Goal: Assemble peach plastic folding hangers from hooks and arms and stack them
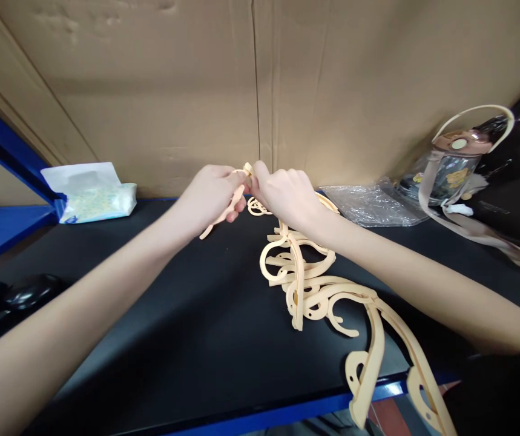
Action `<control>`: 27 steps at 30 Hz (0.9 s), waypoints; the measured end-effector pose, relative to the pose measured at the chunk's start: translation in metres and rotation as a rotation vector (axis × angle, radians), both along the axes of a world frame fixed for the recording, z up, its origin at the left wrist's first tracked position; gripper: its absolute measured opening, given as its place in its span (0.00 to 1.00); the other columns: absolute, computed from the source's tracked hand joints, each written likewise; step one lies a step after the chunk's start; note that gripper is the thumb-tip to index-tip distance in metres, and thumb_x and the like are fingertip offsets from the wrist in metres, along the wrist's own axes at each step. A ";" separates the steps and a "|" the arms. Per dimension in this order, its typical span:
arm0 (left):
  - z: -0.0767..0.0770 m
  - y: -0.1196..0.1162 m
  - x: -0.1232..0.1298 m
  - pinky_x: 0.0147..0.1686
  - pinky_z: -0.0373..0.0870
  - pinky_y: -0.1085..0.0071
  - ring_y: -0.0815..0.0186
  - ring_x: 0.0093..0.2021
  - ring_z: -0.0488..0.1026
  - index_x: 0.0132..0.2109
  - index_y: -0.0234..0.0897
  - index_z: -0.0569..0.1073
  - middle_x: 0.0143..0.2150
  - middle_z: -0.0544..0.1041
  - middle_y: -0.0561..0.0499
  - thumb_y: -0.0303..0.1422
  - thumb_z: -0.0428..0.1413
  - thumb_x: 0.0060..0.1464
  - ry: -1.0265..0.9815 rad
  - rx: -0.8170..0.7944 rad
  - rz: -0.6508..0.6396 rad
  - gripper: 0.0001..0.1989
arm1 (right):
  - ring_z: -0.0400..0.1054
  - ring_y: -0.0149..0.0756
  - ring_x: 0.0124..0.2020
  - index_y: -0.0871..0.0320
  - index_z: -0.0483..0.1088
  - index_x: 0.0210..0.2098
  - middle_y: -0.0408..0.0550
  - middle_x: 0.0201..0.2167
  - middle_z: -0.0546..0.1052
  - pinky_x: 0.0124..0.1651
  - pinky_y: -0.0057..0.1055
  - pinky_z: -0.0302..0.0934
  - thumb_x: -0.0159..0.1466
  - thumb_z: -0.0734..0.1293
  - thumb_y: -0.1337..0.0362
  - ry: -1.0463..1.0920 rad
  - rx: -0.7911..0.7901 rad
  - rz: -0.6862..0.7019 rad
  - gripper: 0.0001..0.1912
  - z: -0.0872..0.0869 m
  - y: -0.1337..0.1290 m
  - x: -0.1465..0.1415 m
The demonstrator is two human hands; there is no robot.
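Observation:
My left hand (212,197) is closed around a curved beige plastic piece (223,218), which looks like part of a folding clothes hanger. One arm of it slants down below my fingers. My right hand (287,191) meets the left one at a small beige end (247,168) between the fingertips, and its fingers are pinched there; the join itself is mostly hidden. Under my right wrist lies a pile of beige folding hangers (296,272) with hooks and curved arms. A spread hanger (371,345) reaches over the front edge of the table.
The black tabletop (173,339) has a blue front edge, with cardboard (151,97) behind it. A packet of tissues (98,200) lies back left. Clear plastic bags (373,203), a strapped water bottle (459,163) and a black bag (514,181) are on the right. Shiny black objects (32,290) sit left.

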State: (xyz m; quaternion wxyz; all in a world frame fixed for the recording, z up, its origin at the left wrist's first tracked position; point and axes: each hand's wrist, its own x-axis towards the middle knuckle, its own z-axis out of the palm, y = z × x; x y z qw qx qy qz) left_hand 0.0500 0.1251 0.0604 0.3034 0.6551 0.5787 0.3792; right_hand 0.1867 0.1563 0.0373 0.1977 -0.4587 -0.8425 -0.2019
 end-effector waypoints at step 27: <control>-0.046 0.062 -0.071 0.29 0.67 0.67 0.60 0.32 0.73 0.35 0.37 0.72 0.33 0.78 0.46 0.45 0.61 0.42 0.362 0.024 0.148 0.18 | 0.57 0.23 0.19 0.60 0.59 0.41 0.42 0.27 0.68 0.22 0.22 0.54 0.68 0.53 0.67 1.339 -0.989 0.374 0.07 0.034 0.021 0.043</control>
